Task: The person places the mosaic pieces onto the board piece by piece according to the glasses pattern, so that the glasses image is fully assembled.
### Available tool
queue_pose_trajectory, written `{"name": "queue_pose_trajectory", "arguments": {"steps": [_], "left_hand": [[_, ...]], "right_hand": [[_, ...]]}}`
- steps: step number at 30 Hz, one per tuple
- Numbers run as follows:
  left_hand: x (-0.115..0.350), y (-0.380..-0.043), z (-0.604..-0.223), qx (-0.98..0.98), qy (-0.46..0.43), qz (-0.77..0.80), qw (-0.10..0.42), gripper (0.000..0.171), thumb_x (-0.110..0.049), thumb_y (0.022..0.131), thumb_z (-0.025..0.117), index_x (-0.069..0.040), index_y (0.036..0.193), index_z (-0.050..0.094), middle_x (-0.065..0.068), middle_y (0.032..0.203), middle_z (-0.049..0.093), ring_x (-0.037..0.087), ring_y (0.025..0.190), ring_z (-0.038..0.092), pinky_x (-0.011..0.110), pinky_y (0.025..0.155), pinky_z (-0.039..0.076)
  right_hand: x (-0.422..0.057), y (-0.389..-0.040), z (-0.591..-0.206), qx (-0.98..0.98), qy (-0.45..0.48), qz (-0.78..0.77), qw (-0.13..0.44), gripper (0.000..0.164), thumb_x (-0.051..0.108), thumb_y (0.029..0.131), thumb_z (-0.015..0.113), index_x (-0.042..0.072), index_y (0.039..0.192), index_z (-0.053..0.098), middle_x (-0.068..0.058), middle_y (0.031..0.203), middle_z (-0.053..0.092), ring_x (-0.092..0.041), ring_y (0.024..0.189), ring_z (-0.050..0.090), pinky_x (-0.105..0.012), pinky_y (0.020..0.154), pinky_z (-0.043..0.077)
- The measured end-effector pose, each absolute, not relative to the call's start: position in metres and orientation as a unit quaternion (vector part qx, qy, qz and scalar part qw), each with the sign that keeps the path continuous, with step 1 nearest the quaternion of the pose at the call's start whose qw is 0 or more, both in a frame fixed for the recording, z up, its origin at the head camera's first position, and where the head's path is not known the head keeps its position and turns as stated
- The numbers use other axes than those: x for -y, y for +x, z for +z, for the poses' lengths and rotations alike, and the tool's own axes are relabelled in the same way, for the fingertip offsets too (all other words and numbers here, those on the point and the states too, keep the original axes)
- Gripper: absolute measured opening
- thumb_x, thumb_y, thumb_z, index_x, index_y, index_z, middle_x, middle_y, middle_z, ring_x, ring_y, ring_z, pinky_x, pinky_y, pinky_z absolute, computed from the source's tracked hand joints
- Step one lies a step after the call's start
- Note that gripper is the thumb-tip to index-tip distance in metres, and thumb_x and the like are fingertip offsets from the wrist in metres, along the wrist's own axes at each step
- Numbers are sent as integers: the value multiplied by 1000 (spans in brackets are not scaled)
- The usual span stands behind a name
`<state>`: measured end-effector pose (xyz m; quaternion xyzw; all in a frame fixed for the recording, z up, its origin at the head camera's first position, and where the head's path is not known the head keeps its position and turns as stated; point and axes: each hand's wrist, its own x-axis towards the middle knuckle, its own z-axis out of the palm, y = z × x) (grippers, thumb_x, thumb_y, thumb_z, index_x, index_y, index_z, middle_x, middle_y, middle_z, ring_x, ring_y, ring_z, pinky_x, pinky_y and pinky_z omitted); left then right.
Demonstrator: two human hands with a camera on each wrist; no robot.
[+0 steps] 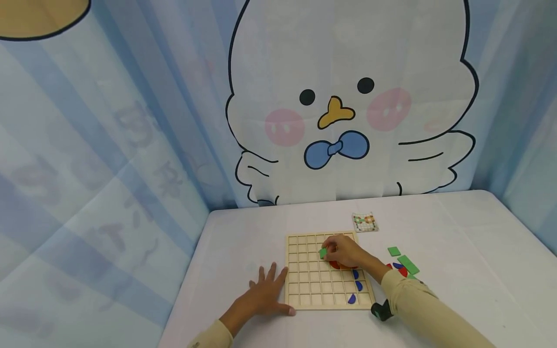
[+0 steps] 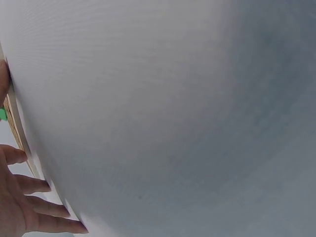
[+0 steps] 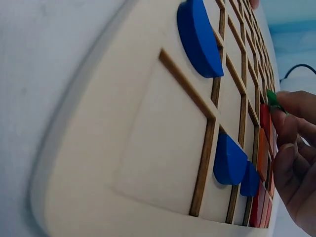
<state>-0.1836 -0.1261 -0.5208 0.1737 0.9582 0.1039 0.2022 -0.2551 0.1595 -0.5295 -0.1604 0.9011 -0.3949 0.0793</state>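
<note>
Green piece (image 1: 323, 253) | right hand (image 1: 345, 250) pinching | patterned card (image 1: 365, 222): head view only

It looks like a curtained-off space: cartoon-printed drapes (image 1: 335, 58) hang around a white table (image 1: 243, 249).

My right grip (image 1: 344, 249) is pinching between thumb and fingers, its sleeved forearm (image 1: 428, 304) slanting back behind it; my left grip (image 1: 266, 294) is lying left of it, nearer me, fingers fanned apart.
</note>
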Motion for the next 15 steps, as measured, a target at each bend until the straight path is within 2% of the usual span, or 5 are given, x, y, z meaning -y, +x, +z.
{"name": "queue_pose_trajectory", "arguments": {"steps": [8, 15], "left_hand": [[126, -183, -521, -959, 172, 99, 202, 111, -69, 72, 76, -19, 159, 30, 23, 165, 19, 60, 146, 16, 79, 103, 30], [125, -183, -521, -959, 172, 100, 202, 111, -69, 72, 76, -18, 159, 30, 23, 165, 19, 61, 146, 16, 79, 103, 30]], "right_hand": [[-155, -254, -532, -917, -176, -352, 60, 20, 17, 86, 79, 10, 103, 73, 6, 84, 65, -9, 80, 59, -34, 75, 51], [-150, -251, -528, -931, -185, -310, 46, 20, 19, 85, 80, 11, 102, 75, 4, 86, 67, -12, 80, 60, -33, 69, 50]]}}
